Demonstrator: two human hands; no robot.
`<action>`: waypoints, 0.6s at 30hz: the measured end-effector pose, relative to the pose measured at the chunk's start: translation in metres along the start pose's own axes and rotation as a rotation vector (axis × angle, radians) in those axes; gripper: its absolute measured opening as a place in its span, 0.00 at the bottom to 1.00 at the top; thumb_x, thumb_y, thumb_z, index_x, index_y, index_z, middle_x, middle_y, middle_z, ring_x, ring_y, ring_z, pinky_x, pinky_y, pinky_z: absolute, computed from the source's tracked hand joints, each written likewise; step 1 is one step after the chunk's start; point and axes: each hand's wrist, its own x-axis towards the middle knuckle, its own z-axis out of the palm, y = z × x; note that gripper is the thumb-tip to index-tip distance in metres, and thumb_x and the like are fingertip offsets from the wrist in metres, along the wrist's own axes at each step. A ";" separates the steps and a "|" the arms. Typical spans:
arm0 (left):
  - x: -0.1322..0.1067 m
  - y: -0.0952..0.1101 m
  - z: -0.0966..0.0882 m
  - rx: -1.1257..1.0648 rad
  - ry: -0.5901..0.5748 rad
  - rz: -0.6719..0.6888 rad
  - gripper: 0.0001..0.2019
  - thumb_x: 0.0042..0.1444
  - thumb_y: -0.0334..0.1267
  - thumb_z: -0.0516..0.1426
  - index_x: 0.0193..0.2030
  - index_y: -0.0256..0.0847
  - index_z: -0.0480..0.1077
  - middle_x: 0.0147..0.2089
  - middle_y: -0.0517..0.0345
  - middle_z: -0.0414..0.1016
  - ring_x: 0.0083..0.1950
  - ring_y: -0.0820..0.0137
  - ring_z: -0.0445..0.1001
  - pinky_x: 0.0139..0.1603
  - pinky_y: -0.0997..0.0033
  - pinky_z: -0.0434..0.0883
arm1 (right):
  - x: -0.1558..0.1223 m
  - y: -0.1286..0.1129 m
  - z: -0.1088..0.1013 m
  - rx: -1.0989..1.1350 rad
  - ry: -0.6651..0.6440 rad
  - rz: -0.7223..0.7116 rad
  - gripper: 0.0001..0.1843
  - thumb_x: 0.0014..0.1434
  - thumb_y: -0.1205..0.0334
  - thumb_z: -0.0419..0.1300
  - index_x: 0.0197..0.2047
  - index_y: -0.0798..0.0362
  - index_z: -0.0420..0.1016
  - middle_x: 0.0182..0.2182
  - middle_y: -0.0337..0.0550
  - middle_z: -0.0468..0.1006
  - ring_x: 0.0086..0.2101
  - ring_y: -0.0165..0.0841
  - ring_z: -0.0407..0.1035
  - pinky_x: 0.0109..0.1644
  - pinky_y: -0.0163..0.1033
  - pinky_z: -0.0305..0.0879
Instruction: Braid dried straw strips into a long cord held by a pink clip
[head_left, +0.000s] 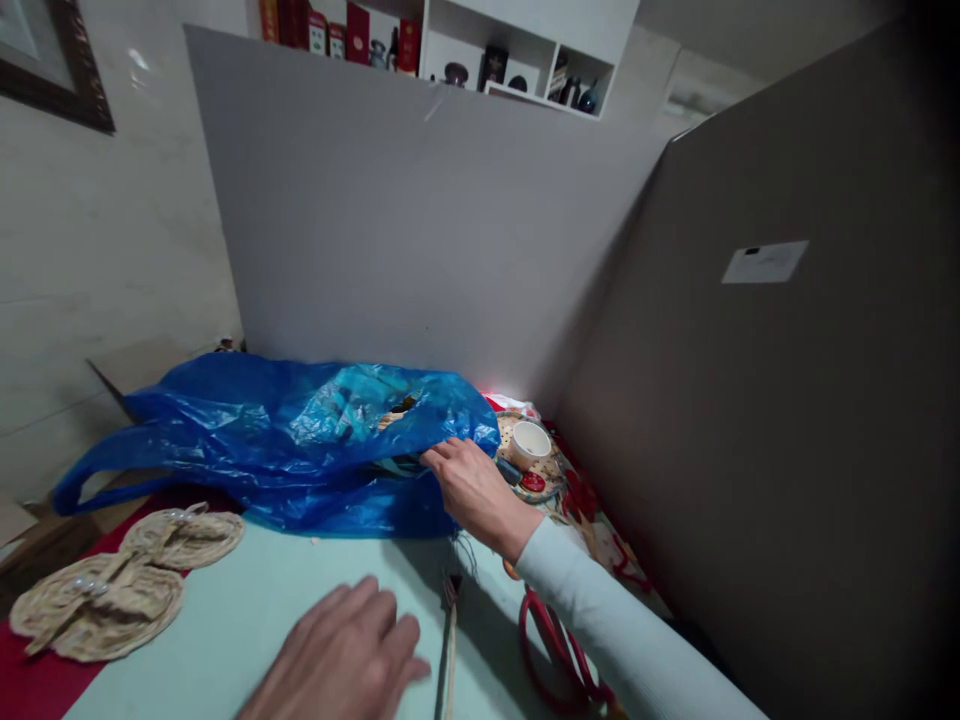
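My right hand [484, 497] reaches forward and pinches the edge of a large blue plastic bag [300, 490]. The bag lies crumpled on its side, and some straw-coloured material [394, 415] shows through a gap in it. Nearer to me, my left hand [349, 650] hovers over the pale green surface, slightly blurred, its fingers loosely bent and apart with nothing in them. Between the hands lies a thin tool with a forked tip [451, 590]. A pair of red-handled scissors [551, 650] rests below my right forearm, which covers part of it.
Two woven straw slippers [101, 605] lie at the left on red cloth. Beyond my right hand, a white cup [530, 443] and a red round item [532, 482] sit on a woven tray [559, 470]. Grey panels [427, 220] stand behind and at the right.
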 end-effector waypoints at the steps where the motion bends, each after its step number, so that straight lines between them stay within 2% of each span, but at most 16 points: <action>1: 0.010 -0.009 -0.011 -0.001 0.046 -0.029 0.14 0.61 0.30 0.51 0.40 0.47 0.79 0.40 0.51 0.82 0.43 0.58 0.79 0.48 0.60 0.73 | 0.002 0.004 0.000 -0.001 0.004 -0.007 0.15 0.57 0.80 0.52 0.42 0.58 0.75 0.38 0.50 0.78 0.40 0.40 0.68 0.44 0.42 0.60; 3: 0.037 -0.031 -0.027 0.050 0.134 -0.070 0.19 0.57 0.24 0.51 0.46 0.46 0.79 0.45 0.50 0.81 0.46 0.59 0.77 0.48 0.60 0.73 | 0.006 0.012 0.001 0.003 0.015 -0.028 0.17 0.57 0.82 0.51 0.44 0.58 0.75 0.39 0.50 0.79 0.41 0.39 0.69 0.45 0.41 0.61; 5: 0.067 -0.056 -0.033 0.090 0.177 -0.103 0.22 0.59 0.24 0.50 0.51 0.47 0.78 0.44 0.50 0.79 0.45 0.59 0.76 0.47 0.60 0.73 | 0.012 0.020 0.002 0.008 0.034 -0.051 0.21 0.57 0.83 0.50 0.48 0.59 0.74 0.43 0.51 0.79 0.44 0.38 0.68 0.49 0.40 0.61; 7: 0.095 -0.080 -0.031 0.111 0.207 -0.134 0.22 0.61 0.24 0.48 0.54 0.45 0.77 0.44 0.47 0.78 0.47 0.56 0.75 0.48 0.57 0.73 | 0.018 0.028 0.003 0.007 0.059 -0.067 0.24 0.58 0.84 0.48 0.53 0.59 0.72 0.48 0.51 0.77 0.48 0.38 0.66 0.51 0.39 0.61; 10: 0.127 -0.111 -0.024 0.119 0.262 -0.194 0.19 0.63 0.27 0.50 0.56 0.42 0.76 0.47 0.44 0.76 0.49 0.55 0.74 0.49 0.55 0.73 | 0.028 0.037 0.009 -0.004 0.085 -0.078 0.23 0.61 0.83 0.48 0.54 0.59 0.71 0.53 0.52 0.75 0.51 0.39 0.64 0.52 0.40 0.61; 13: 0.144 -0.135 -0.019 0.087 0.323 -0.262 0.15 0.65 0.30 0.54 0.57 0.38 0.73 0.50 0.47 0.76 0.51 0.58 0.75 0.52 0.54 0.73 | 0.038 0.044 0.019 -0.018 0.075 -0.093 0.17 0.65 0.78 0.50 0.52 0.58 0.73 0.52 0.51 0.76 0.49 0.38 0.65 0.52 0.41 0.61; 16: 0.151 -0.153 -0.015 0.029 0.379 -0.312 0.14 0.66 0.37 0.58 0.57 0.38 0.70 0.52 0.51 0.76 0.51 0.61 0.77 0.52 0.52 0.75 | 0.049 0.050 0.030 -0.036 0.054 -0.077 0.10 0.68 0.72 0.53 0.45 0.56 0.75 0.45 0.50 0.79 0.45 0.38 0.66 0.50 0.41 0.62; 18: 0.151 -0.160 -0.013 -0.004 0.407 -0.329 0.15 0.66 0.37 0.57 0.59 0.39 0.69 0.55 0.50 0.76 0.52 0.60 0.77 0.53 0.51 0.74 | 0.055 0.053 0.036 -0.055 0.048 -0.037 0.07 0.68 0.69 0.55 0.44 0.57 0.75 0.40 0.49 0.79 0.44 0.38 0.67 0.50 0.42 0.64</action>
